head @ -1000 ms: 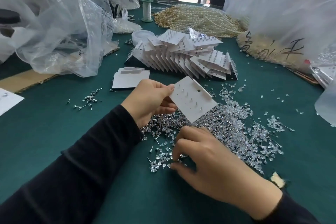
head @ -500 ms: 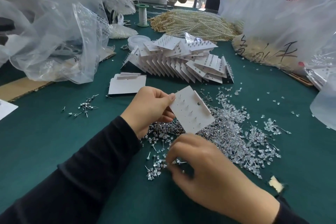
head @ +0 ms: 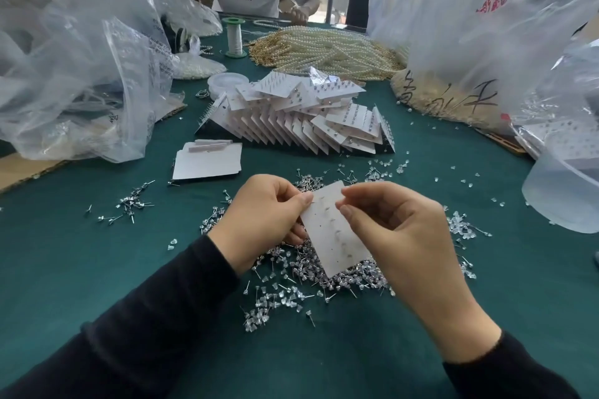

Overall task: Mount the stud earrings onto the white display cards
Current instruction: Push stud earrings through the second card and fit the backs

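So the right hand [head: 402, 236] has come up off the table since a second ago. It was down picking through the loose pile, and now it's raised to the thin white punched display card [head: 330, 230], thumb and forefinger pinched together right at the card's upper edge. Pretty sure there's a stud between them, but it's too small to actually see, so I can't say for certain. The view has tilted up a bit too.

The left hand [head: 262, 220] grips the card by its left edge, thumb on top and fingers behind, holding it tilted in the air just above the heap of small silver stud earrings with clear backs [head: 308, 269] on the green felt tabletop [head: 97, 269]. A few holes on the card already look filled and the rest are empty, so my guess is it's early on this card.

Handling-wise, the card looks light and a bit bendy, so holding it near the hole being filled should stop it flexing. The studs are tiny and slippery, so best pinched by the head with the post pointing out.

Behind sits the fanned stack of finished white cards [head: 291, 120], plus a small pile of blank white cards [head: 207, 162].
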The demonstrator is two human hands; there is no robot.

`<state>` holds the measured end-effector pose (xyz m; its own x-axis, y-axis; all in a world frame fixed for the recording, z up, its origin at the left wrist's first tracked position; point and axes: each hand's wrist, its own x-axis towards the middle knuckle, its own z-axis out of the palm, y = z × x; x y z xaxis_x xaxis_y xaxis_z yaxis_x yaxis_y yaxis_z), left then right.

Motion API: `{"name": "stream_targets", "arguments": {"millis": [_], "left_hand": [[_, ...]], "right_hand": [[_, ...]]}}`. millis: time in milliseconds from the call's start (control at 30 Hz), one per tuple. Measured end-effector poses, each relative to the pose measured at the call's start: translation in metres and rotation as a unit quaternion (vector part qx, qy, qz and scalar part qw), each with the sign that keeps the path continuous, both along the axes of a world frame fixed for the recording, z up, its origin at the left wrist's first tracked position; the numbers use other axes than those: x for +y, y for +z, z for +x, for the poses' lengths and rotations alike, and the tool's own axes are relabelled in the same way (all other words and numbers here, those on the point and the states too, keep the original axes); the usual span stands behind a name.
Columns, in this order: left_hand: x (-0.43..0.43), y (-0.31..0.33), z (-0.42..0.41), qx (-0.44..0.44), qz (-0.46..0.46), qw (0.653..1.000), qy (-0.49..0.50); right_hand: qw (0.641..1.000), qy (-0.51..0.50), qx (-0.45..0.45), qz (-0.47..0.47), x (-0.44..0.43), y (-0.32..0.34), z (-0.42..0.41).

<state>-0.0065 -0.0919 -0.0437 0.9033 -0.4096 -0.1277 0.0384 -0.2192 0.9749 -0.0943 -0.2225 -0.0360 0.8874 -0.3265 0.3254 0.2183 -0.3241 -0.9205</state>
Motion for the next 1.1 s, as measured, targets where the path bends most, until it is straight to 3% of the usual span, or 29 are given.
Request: {"name": "stream_targets", "arguments": {"millis": [133,333,633,1100], "left_hand": [[-0.001,0.0,-0.003,-0.012,0.012,1.0,-0.001],[-0.002,0.003,-0.008,-0.023,0.002,1.0,-0.007],[-0.001,0.003,-0.009,-0.012,-0.01,1.0,-0.006],[0.001,0.006,-0.01,-0.002,-0.041,0.999,-0.008]], "right_hand": [[0.974,-0.092,-0.055,-0.2,0.005,-0.004,0.004],[0.942,-0.127,-0.101,-0.294,0.015,-0.012,0.013],[0.967,-0.095,-0.087,-0.218,0.014,-0.018,0.017],[0.978,-0.061,-0.102,-0.173,0.013,-0.017,0.017]]}}
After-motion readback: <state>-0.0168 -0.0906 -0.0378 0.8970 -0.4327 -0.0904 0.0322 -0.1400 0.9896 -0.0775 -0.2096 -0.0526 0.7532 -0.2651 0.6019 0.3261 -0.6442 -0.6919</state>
